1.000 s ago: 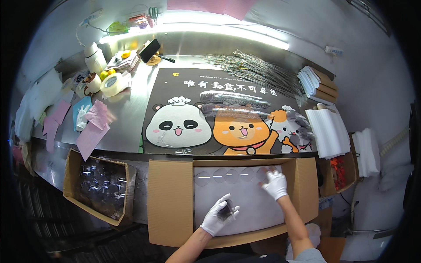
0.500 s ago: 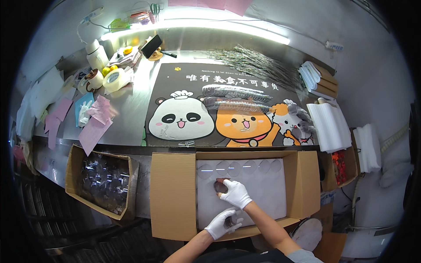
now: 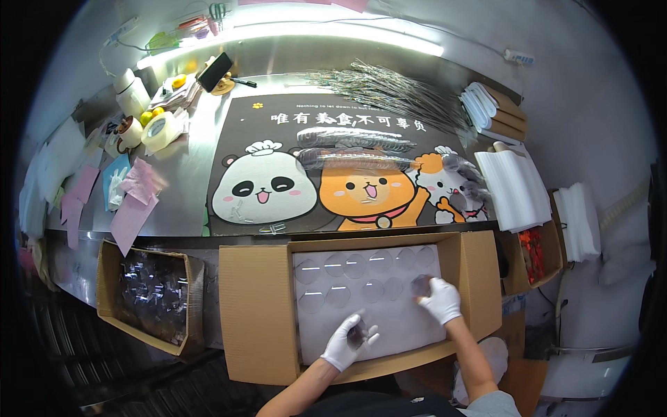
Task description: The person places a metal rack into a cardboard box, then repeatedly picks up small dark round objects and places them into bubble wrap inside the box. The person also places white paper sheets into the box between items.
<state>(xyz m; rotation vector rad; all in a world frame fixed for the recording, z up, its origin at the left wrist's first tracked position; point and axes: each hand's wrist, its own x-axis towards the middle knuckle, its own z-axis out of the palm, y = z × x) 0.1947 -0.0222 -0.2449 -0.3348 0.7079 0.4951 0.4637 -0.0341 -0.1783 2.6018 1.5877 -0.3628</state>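
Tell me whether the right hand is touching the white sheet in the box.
Touching. The head view shows the right hand pressing a clear disc down onto the white sheet, with no gap visible.

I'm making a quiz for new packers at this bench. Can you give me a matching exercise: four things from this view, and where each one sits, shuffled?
Things:
1. left hand
2. right hand
3. cartoon animal mat
4. tape roll

Places:
A. flat on the steel table, beyond the open box
B. at the right end of the second row of clear discs on the white sheet
C. far left of the table, among the clutter
D. over the near part of the white sheet, with a small dark-looking piece in its grip

Pairs: 1-D, 2-B, 3-A, 4-C
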